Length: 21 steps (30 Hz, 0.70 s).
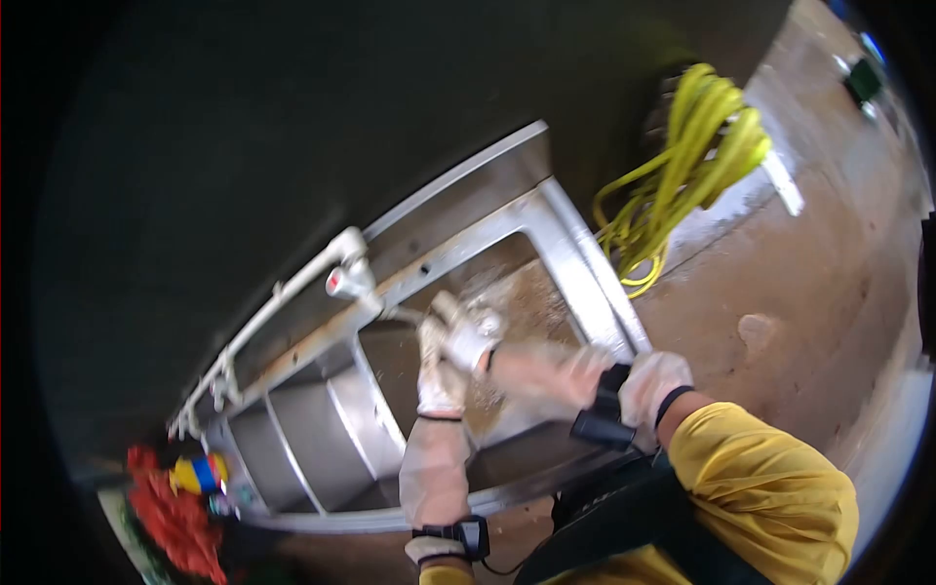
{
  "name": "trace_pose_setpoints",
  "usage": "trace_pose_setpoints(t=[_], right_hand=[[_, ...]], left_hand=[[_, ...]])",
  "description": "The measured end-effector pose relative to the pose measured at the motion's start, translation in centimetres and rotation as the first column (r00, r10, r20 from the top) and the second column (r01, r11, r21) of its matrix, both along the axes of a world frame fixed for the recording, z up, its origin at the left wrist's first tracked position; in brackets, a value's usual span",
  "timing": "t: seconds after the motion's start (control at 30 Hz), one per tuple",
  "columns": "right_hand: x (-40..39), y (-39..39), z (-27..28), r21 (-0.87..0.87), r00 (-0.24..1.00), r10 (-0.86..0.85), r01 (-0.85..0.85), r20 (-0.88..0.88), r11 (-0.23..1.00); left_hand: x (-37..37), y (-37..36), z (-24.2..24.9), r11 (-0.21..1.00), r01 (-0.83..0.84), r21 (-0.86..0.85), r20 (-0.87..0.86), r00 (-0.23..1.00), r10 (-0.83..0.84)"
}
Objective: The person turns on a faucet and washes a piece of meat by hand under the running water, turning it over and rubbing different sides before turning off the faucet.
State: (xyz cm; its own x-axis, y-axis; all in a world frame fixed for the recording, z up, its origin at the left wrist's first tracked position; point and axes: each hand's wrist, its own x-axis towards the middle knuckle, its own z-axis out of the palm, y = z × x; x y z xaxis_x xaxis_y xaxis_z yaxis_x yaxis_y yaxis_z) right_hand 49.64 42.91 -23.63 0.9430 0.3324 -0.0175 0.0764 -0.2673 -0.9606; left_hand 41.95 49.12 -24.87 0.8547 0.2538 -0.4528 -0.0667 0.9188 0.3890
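Both my hands wear pale gloves and meet over the large basin of a steel sink (575,283), just below a white tap (359,283) with a red mark. My left hand (439,375) has its fingers stretched out towards the tap, partly overlapped by the other hand. Across it lies my right hand (466,331), fingers extended and somewhat blurred. Water seems to run onto them. Neither hand shows an object in it. Clear sleeves cover both forearms, and dark devices are strapped on them.
A coiled yellow hose (697,146) hangs beyond the sink's far end. White pipe (278,297) follows the dark wall. Smaller compartments (307,429) lie to the left. At the lower left are a red crumpled thing (175,522) and a yellow-and-blue item (200,474). Brown floor (790,292) shows at right.
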Motion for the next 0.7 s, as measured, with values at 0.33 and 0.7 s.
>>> trace_pose_setpoints(t=[0.33,0.7], right_hand=[[-0.4,-1.2,1.3,0.077,0.938,0.335,-0.329,-0.092,0.941],[2.3,-0.7,-1.1,0.266,0.951,0.154,-0.081,-0.268,0.961]], left_hand=[[0.1,0.2,1.2,0.997,-0.074,0.035,-0.156,0.985,0.079],[1.0,0.0,2.5,0.972,0.056,0.227,-0.047,0.998,-0.047]])
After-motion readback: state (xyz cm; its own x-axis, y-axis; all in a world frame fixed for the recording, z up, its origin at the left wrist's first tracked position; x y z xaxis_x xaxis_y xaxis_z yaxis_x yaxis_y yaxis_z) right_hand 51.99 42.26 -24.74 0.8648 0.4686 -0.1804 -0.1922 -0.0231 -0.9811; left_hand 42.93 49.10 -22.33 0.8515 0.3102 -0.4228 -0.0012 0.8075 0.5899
